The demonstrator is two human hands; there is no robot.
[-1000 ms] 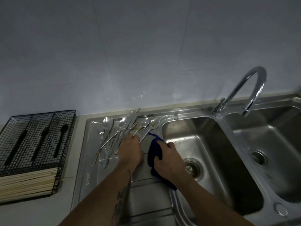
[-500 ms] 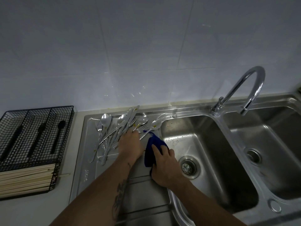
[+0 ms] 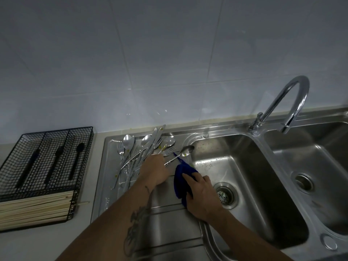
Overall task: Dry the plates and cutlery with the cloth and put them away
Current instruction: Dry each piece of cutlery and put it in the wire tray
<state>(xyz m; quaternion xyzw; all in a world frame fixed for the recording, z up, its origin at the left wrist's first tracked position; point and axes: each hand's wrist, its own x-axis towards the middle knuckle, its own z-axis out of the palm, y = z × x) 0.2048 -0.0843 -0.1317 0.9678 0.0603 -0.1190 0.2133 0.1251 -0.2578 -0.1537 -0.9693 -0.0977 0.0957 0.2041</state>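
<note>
Left hand (image 3: 155, 171) grips the handle of a spoon (image 3: 185, 150), whose bowl points toward the draining board's right edge, beside the sink basin (image 3: 244, 185). Right hand (image 3: 202, 197) holds a blue cloth (image 3: 181, 178), fingers curled over it, at the same edge nearer the front. Remaining cutlery (image 3: 143, 149) (spoons, forks, knives) lies heaped at the board's back, touching the left hand. A black wire basket (image 3: 47, 161) with dark utensils and pale chopsticks (image 3: 35, 208) stands on the counter, just beside the board's left edge. No plates are in view.
</note>
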